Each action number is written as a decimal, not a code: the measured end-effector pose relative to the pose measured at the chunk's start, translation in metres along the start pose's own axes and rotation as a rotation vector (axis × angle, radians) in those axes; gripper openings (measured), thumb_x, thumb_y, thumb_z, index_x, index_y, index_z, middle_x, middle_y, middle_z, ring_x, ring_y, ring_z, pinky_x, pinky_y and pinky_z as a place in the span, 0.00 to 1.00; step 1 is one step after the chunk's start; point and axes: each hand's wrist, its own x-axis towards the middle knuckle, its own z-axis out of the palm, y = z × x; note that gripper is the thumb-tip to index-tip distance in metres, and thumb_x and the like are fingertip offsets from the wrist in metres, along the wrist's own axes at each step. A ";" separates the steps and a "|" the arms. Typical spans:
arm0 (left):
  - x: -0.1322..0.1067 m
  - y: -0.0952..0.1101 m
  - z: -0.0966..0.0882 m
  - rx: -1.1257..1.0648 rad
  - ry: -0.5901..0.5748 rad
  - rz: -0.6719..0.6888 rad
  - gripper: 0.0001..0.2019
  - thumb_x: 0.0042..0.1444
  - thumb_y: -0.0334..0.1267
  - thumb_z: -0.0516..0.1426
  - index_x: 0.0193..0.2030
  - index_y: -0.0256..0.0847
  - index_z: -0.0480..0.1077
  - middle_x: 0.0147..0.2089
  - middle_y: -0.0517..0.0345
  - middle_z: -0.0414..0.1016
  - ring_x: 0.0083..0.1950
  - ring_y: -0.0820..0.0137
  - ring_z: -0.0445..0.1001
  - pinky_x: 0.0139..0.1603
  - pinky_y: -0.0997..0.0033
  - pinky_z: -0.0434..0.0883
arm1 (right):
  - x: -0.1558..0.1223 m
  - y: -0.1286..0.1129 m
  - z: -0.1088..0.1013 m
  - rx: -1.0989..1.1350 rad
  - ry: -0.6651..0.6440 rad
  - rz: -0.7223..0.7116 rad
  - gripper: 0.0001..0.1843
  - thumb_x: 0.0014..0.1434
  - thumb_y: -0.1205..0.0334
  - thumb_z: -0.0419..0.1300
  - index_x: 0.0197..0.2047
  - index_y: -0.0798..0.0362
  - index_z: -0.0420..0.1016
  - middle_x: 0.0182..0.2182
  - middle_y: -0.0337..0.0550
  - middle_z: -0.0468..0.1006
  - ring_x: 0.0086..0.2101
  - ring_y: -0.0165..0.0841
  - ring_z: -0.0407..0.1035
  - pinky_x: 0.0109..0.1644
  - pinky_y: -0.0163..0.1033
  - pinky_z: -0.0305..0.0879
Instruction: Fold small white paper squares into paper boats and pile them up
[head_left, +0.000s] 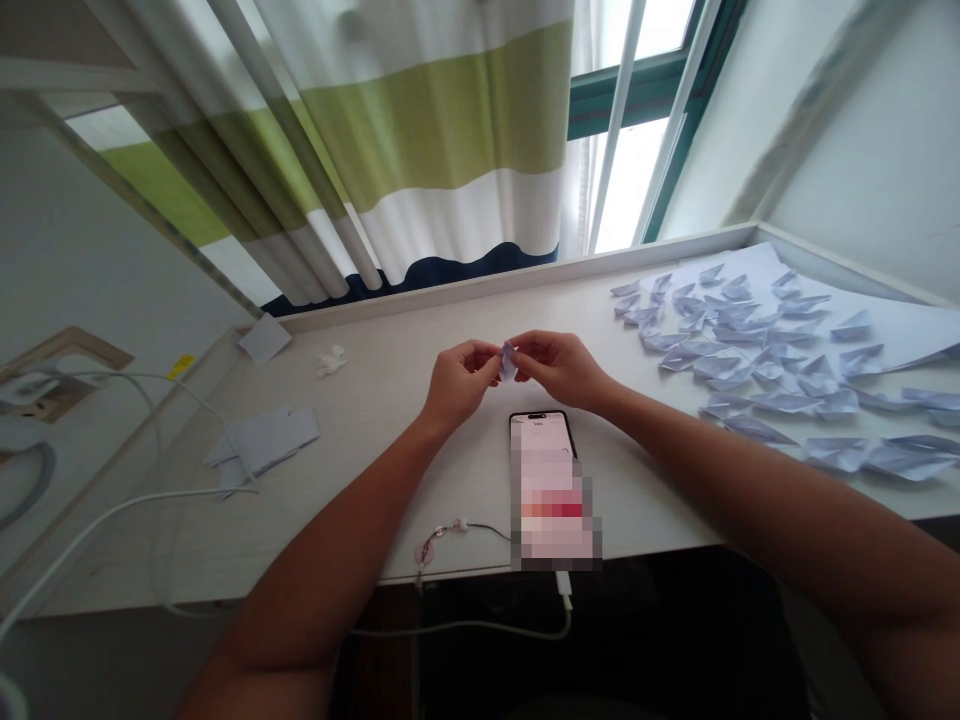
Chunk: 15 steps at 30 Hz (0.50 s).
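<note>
Between the two sets of fingertips, a small folded paper (508, 364) is held a little beyond the far end of the phone, pinched from the left by the left hand (459, 380) and from the right by the right hand (562, 368). Both hands are closed on it by thumb and fingers, and neither can be judged clearly nearer. Its longer visible axis is pointed roughly away from the body, across the line joining the hands — the relation on which any turn or crease would seem to depend. Whether the desk is touched by its lower tip cannot be told. Towards the body, room is limited by the phone (541, 440), which is laid lengthwise up to the desk's front edge, with a white cable (564, 590) plugged into its near end. More room is offered ahead, across the desk (427, 325) to its raised back rim (480, 286). Sideways, the left is bounded by a paper stack (274, 440) and a crumpled white scrap (331, 361) — both well apart from the hands — while many folded paper pieces (720, 370) are spread beyond the right forearm.
</note>
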 end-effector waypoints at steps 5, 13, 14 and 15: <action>-0.003 0.000 0.001 0.145 0.008 0.044 0.06 0.58 0.39 0.69 0.36 0.39 0.82 0.30 0.55 0.85 0.30 0.67 0.82 0.33 0.69 0.79 | 0.000 0.003 0.000 -0.157 -0.001 -0.016 0.13 0.66 0.51 0.69 0.45 0.52 0.85 0.32 0.44 0.87 0.30 0.36 0.81 0.39 0.45 0.78; -0.003 -0.003 0.002 0.269 -0.034 0.054 0.05 0.60 0.36 0.64 0.40 0.39 0.82 0.30 0.56 0.84 0.31 0.69 0.81 0.35 0.71 0.77 | -0.002 -0.003 0.003 -0.298 -0.034 0.023 0.11 0.66 0.63 0.64 0.49 0.55 0.83 0.27 0.39 0.82 0.26 0.33 0.78 0.34 0.39 0.72; -0.004 -0.003 0.002 0.292 -0.038 0.056 0.05 0.60 0.36 0.64 0.41 0.39 0.82 0.29 0.57 0.84 0.30 0.69 0.81 0.35 0.71 0.77 | -0.002 -0.004 0.004 -0.331 -0.027 0.021 0.10 0.66 0.64 0.64 0.49 0.55 0.83 0.26 0.37 0.81 0.26 0.33 0.76 0.34 0.39 0.70; -0.004 -0.003 0.002 0.318 -0.040 0.063 0.06 0.61 0.35 0.64 0.42 0.39 0.82 0.29 0.57 0.83 0.30 0.69 0.81 0.35 0.71 0.76 | -0.002 -0.006 0.005 -0.367 -0.017 0.019 0.10 0.65 0.64 0.64 0.49 0.55 0.83 0.24 0.36 0.80 0.25 0.32 0.75 0.34 0.38 0.68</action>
